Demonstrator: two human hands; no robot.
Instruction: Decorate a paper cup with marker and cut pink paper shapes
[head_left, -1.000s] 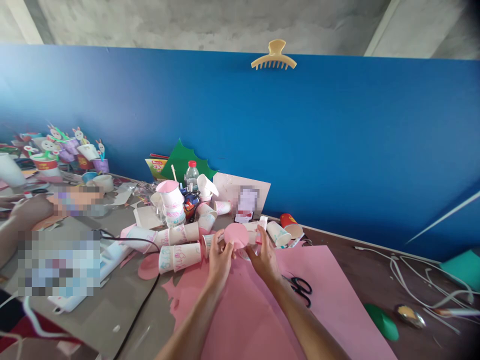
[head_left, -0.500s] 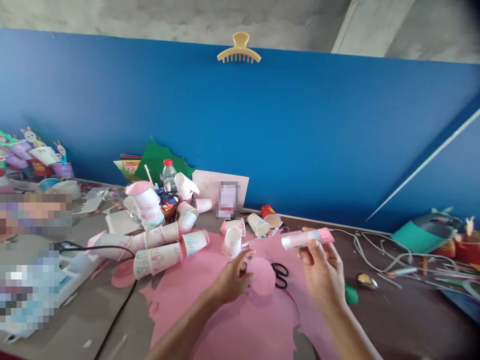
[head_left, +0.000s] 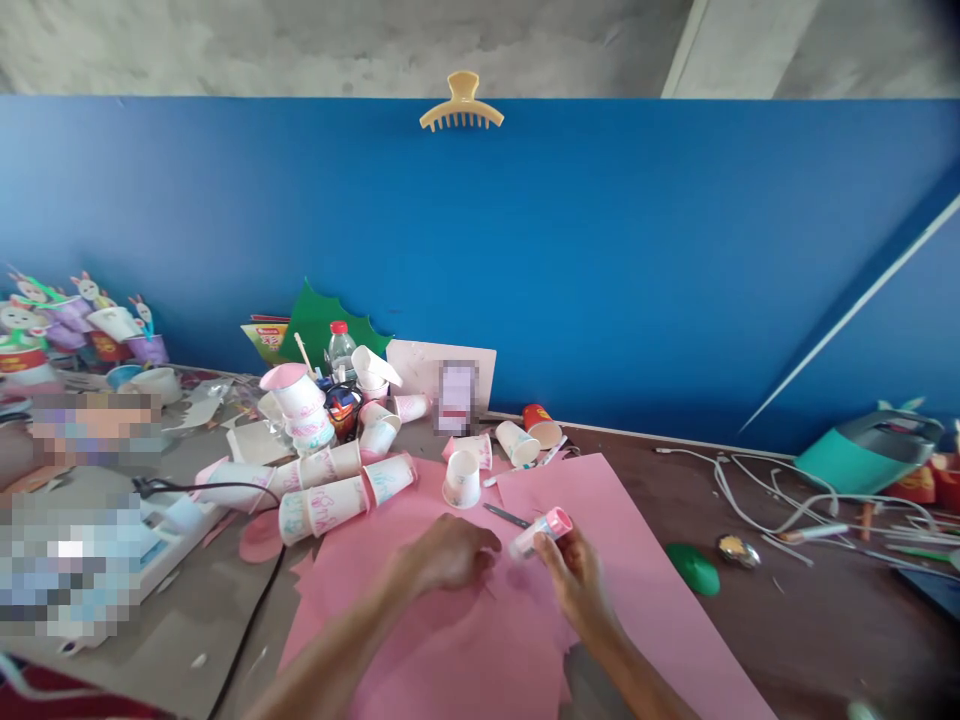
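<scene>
My right hand (head_left: pixel 577 570) grips a glue stick (head_left: pixel 551 522), a white tube with a pink end, tilted with its pale end down toward my left fingers. My left hand (head_left: pixel 454 550) is low over the pink paper (head_left: pixel 405 640), fingers curled down and closed at a pink paper circle, whose outline hardly shows against the sheet. Behind the glue stick lie scissors (head_left: pixel 504 515), their handles hidden. A white paper cup (head_left: pixel 461 478) stands just beyond my left hand.
Decorated paper cups (head_left: pixel 326 510) lie in rows at the left, beside a black cable (head_left: pixel 251 620). More cups (head_left: pixel 517 443) lie behind. White cords (head_left: pixel 757 500), a green piece (head_left: pixel 694 568) and a teal-grey object (head_left: pixel 862 450) are at the right. A blue partition (head_left: pixel 600 270) closes the back.
My right hand has brought the glue stick left and down, turning its pink end up. My left hand has turned palm down over the paper circle. The view has shifted slightly.
</scene>
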